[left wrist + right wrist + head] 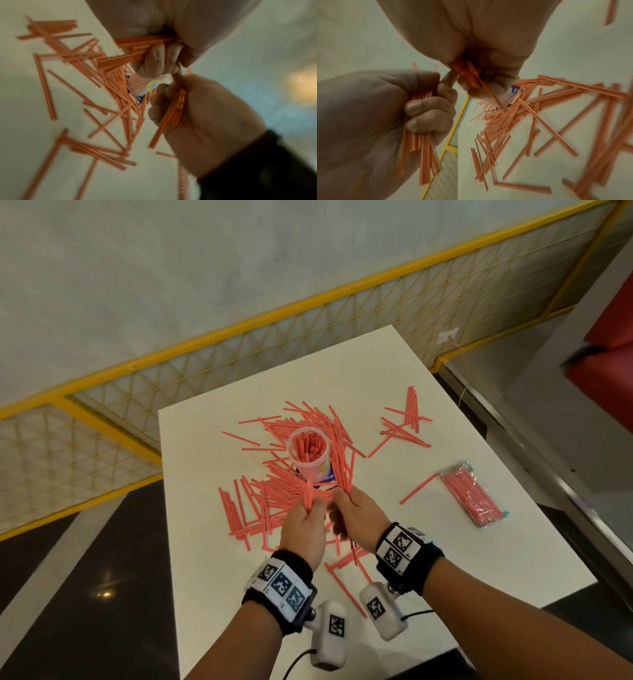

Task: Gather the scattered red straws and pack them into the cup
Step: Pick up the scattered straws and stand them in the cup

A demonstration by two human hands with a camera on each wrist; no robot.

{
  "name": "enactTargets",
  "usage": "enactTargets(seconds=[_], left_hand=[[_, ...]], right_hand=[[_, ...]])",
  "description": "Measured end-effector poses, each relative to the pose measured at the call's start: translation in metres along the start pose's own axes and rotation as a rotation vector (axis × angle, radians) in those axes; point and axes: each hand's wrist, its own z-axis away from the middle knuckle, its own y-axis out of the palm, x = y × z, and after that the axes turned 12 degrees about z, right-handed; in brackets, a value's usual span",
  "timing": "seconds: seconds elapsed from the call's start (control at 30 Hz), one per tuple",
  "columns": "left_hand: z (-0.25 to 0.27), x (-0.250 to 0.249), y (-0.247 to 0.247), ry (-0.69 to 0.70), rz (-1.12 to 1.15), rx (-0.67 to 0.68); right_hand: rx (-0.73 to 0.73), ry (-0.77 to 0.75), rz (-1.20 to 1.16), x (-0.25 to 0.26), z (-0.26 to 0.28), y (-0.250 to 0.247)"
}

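While both hands grip straws, cup stands packed

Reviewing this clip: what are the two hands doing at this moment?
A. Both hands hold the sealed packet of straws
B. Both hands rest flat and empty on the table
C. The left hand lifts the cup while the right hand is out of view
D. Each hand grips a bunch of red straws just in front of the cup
D: the left hand and the right hand each curl round a bunch of red straws, close together before the cup, which stands on the table untouched.
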Motion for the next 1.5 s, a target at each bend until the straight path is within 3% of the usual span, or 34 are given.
enactTargets(seconds=[0.07,0.2,0.43,0.63,0.73,0.9,1.03,1.13,1.2,1.27,1.33,1.4,1.5], left_hand=[[-0.004,-0.004,-0.004,-0.098,0.129,-0.064],[-0.010,-0.004,-0.010,-0.114,0.210,-0.064],[-0.002,-0.005,-0.002,-0.186,0.269,-0.083],[-0.005,-0.010,-0.003,-0.117,0.231,-0.032],[-0.009,-0.018,-0.002,-0.091,0.281,-0.028],[-0.007,-0.032,-0.010,0.064,0.149,0.064],[-0.010,-0.031,-0.018,0.126,-0.036,0.192],[-0.010,-0.039,-0.023,0.166,-0.147,0.247],[-0.008,-0.046,-0.026,0.166,0.012,0.231],[-0.009,-0.044,-0.027,0.032,0.262,0.182],[-0.008,-0.039,-0.025,-0.190,0.458,0.157],[-0.005,-0.032,-0.021,-0.344,0.562,0.190],[-0.002,-0.033,-0.017,-0.334,0.738,0.145]], right_hand=[[0.073,-0.024,0.042,0.003,0.002,-0.002],[0.211,-0.054,0.134,0.004,0.005,0.004],[0.262,-0.095,0.095,0.023,0.015,0.006],[0.324,-0.147,0.200,0.027,0.014,0.008],[0.329,-0.098,0.094,0.030,0.012,0.009],[0.405,0.000,-0.174,0.031,0.009,0.001],[0.431,-0.075,-0.048,0.032,0.007,-0.006],[0.365,-0.143,0.060,0.033,0.004,-0.012],[0.255,-0.213,0.043,0.043,0.006,-0.013],[0.105,-0.309,-0.060,0.061,0.010,-0.015],[-0.038,-0.384,-0.147,0.078,0.012,-0.015],[-0.099,-0.425,-0.192,0.088,0.011,-0.012],[-0.079,-0.395,-0.125,0.085,0.004,-0.003]])
